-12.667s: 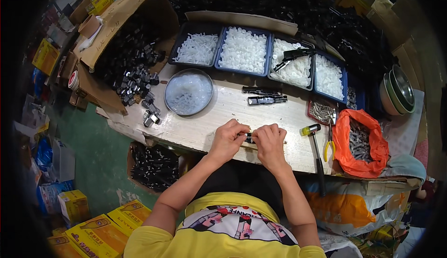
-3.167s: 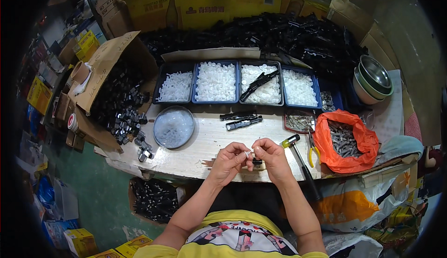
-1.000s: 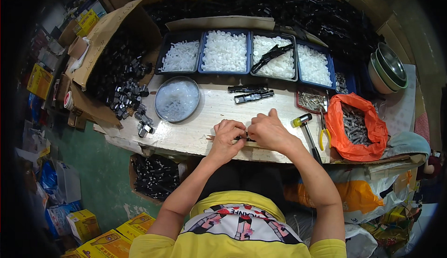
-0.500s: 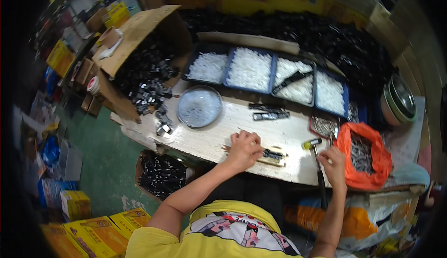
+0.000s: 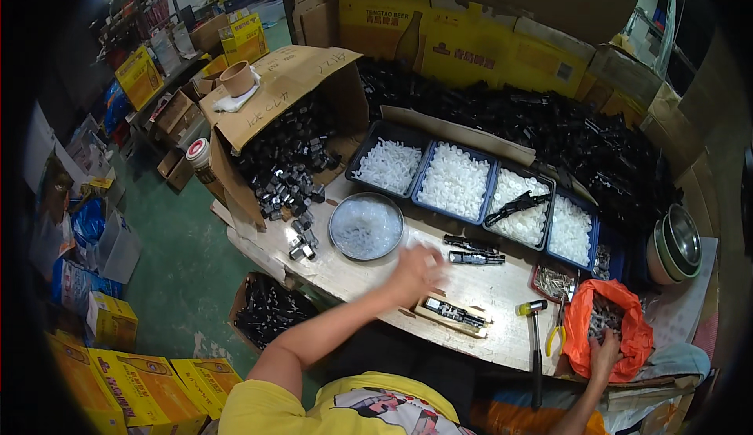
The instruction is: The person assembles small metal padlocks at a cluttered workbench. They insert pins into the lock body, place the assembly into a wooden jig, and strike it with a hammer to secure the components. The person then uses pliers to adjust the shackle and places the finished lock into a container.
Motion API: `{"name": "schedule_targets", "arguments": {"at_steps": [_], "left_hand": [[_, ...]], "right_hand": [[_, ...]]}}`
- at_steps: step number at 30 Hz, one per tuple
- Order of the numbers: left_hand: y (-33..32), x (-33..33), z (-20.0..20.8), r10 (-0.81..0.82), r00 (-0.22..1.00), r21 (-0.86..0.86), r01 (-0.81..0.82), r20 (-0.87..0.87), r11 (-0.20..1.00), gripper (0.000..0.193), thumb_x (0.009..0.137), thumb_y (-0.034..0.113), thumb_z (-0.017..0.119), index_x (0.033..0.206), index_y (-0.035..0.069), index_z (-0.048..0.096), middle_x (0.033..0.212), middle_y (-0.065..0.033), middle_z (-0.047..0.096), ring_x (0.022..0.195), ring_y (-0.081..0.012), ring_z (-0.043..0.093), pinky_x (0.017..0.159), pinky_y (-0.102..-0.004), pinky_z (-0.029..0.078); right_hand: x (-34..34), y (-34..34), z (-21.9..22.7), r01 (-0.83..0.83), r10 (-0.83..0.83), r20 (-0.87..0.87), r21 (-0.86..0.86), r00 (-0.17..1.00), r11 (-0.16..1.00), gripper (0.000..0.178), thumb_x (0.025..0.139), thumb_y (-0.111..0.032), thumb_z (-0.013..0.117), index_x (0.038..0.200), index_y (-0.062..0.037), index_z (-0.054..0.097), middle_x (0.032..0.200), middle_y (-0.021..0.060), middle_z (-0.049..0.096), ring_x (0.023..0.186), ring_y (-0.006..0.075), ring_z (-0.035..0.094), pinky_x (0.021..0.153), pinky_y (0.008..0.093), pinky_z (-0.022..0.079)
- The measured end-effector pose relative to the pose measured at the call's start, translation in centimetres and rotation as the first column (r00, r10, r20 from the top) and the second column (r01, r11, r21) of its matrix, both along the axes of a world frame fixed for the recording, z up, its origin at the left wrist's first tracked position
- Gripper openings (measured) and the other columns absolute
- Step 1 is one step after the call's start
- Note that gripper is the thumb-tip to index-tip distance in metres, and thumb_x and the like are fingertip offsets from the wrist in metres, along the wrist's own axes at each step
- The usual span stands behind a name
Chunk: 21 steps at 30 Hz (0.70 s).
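My left hand (image 5: 420,272) hovers over the bench, smeared by motion, just behind a small wooden holder (image 5: 447,323). A black and metal assembly (image 5: 455,312) lies in that holder. My right hand (image 5: 604,356) reaches into an orange plastic bag (image 5: 580,333) at the right, its fingertips among small metal parts (image 5: 602,317) and partly hidden. Between holder and bag lies a hammer (image 5: 536,345) with a yellow-ended head, its dark handle hanging past the front edge. Pliers with yellow grips (image 5: 556,339) lie beside the bag.
A round metal dish (image 5: 402,227) stands left of several trays of white plastic parts (image 5: 453,184). Black assemblies (image 5: 476,258) lie before the trays. An open cardboard box (image 5: 286,62) spills dark metal pieces at left. Stacked bowls (image 5: 681,239) stand far right.
My right hand has moved from above the hammer into the orange bag. My left hand has come off the holder and moved back from it. The whole view has shifted.
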<state>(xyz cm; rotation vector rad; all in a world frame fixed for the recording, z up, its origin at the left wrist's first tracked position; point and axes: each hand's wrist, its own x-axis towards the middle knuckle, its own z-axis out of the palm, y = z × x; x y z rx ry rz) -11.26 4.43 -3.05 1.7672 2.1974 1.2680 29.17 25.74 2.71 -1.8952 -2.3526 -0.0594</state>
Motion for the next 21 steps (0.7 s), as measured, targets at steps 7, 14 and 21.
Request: {"name": "schedule_targets", "arguments": {"at_steps": [7,14,21], "left_hand": [[4.6,-17.7,4.0,0.402,0.843,-0.16,-0.479,-0.358,0.863,0.022,0.066,0.0,0.056,0.084,0.008,0.067,0.092,-0.0162,0.056,0.089,-0.0356,0.054,0.076,-0.0431,0.046],[6.4,-22.7,3.6,0.352,0.918,-0.295,-0.393,-0.182,0.871,0.015,0.065,0.001,0.059,0.076,0.005,0.067,0.078,-0.0179,0.063,0.079,-0.0311,0.062,0.07,-0.0406,0.049],[6.0,-23.3,4.1,0.385,0.918,-0.125,-0.373,0.097,0.919,0.017,0.061,0.007,0.072,0.075,0.001,0.066,0.069,-0.0146,0.064,0.067,-0.0237,0.063,0.062,-0.0315,0.049]], "right_hand": [[-0.8,0.7,-0.4,0.026,-0.027,-0.017,-0.046,0.999,0.999,0.032,0.072,-0.016,0.065,0.099,-0.0025,0.055,0.093,0.0159,0.057,0.089,0.0338,0.054,0.077,0.0502,0.037],[-1.3,1.1,-2.3,0.019,0.001,-0.171,0.113,0.985,0.993,0.023,0.069,-0.015,0.066,0.087,-0.0036,0.056,0.081,0.0143,0.056,0.079,0.0322,0.055,0.072,0.0462,0.039],[0.5,1.6,-3.8,0.009,0.062,-0.34,0.205,0.939,0.979,0.019,0.067,-0.01,0.059,0.084,-0.0023,0.056,0.077,0.0126,0.054,0.072,0.0291,0.052,0.069,0.0423,0.038]]}}
